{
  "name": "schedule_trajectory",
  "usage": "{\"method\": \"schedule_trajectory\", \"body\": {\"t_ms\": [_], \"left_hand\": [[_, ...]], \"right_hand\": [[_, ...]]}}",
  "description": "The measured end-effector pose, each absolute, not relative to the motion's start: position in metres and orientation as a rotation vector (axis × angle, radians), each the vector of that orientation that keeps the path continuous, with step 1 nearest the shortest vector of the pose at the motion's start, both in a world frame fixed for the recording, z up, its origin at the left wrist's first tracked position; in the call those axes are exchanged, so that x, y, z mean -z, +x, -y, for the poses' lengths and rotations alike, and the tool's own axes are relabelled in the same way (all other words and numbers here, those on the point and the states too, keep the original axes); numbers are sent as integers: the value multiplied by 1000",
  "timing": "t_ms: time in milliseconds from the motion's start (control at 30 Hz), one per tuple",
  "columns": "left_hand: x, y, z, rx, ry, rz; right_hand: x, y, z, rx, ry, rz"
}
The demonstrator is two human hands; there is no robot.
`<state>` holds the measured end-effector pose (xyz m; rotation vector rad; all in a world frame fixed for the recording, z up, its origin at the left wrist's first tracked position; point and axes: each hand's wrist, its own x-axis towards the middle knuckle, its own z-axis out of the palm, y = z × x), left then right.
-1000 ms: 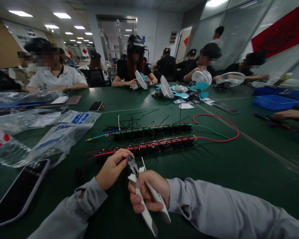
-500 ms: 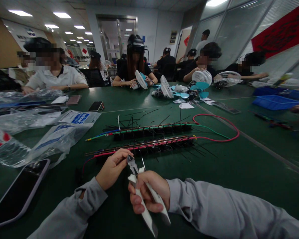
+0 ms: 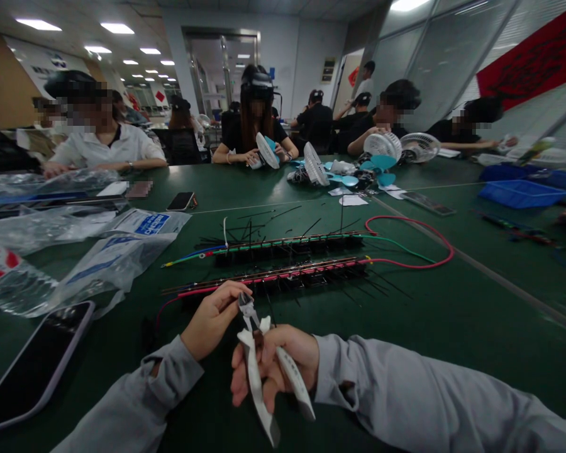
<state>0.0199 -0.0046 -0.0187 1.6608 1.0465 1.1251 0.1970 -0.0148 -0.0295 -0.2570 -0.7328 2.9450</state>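
Note:
My right hand (image 3: 283, 365) holds diagonal cutters (image 3: 251, 343) with white handles, which stand spread apart in the palm. Their jaws point away from me, up to the fingertips of my left hand (image 3: 210, 324). That hand is closed in a pinch at the near edge of the front wire bundle (image 3: 283, 275); whatever lies between its fingers is hidden. The bundle carries red wires along a dark strip, and thin black cable-tie tails stick out of it. Behind it lies a similar wire bundle (image 3: 287, 242) with green and blue wires, also bristling with black tails.
A phone (image 3: 33, 365) and plastic bags (image 3: 117, 251) lie at left, with another phone (image 3: 182, 201) farther back. Across the green table (image 3: 405, 371) are fan parts (image 3: 382, 165). A blue tray (image 3: 521, 195) stands at right. Several people sit around the far side.
The cutters' handles have spread wider and my right hand's fingers have loosened, with the cutters shifted slightly left. My left hand stays put. At the back, a white fan guard has moved left.

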Motion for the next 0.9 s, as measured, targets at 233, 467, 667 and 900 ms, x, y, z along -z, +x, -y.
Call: {"method": "schedule_trajectory", "body": {"t_ms": [233, 467, 667, 900], "left_hand": [[19, 20, 4, -1150, 1626, -1040], [18, 20, 4, -1163, 1631, -1024], [18, 20, 5, -1175, 1624, -1027], [16, 22, 6, -1195, 1575, -1037]], "right_hand": [[30, 198, 15, -2912, -295, 774], [19, 202, 14, -2948, -485, 754], [11, 203, 16, -2996, -516, 718], [11, 205, 18, -2976, -507, 715]]}}
